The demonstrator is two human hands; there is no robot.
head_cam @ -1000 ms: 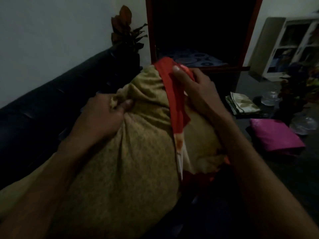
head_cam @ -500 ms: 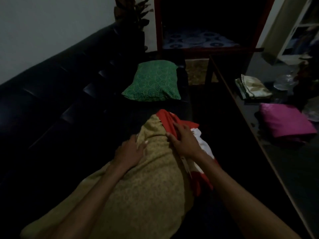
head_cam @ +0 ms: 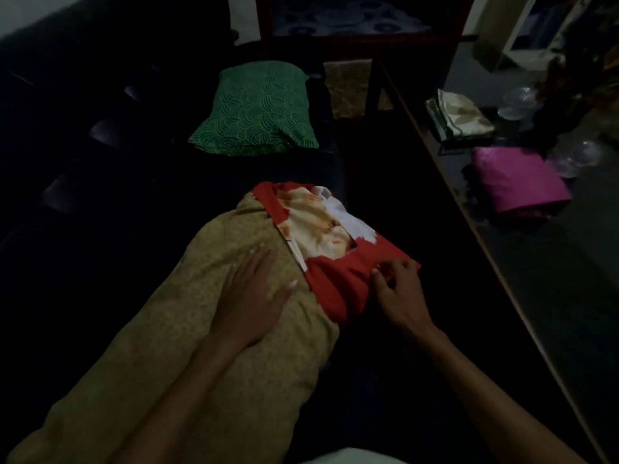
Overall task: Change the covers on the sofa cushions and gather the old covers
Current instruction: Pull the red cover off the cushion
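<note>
A long cushion in a mustard-yellow cover (head_cam: 207, 346) lies on the black sofa (head_cam: 83, 202) in front of me. Its far end sticks out into a red, cream and white patterned cover (head_cam: 321, 236). My left hand (head_cam: 251, 293) rests flat on the yellow fabric with fingers straight. My right hand (head_cam: 398, 289) pinches the red cover's near edge at the cushion's right side. A green patterned cushion (head_cam: 254, 112) lies further along the sofa seat.
A dark table (head_cam: 502, 249) runs along the right, carrying a folded magenta cloth (head_cam: 519, 179), a folded cream patterned cloth (head_cam: 462, 117) and some clear glassware (head_cam: 576, 155). A dark wooden shelf unit (head_cam: 351, 25) stands beyond the sofa's end.
The cushion has come down from upright to lying on the sofa seat. My left hand let go of the yellow fabric and lies flat; my right hand moved to the red cover's near edge.
</note>
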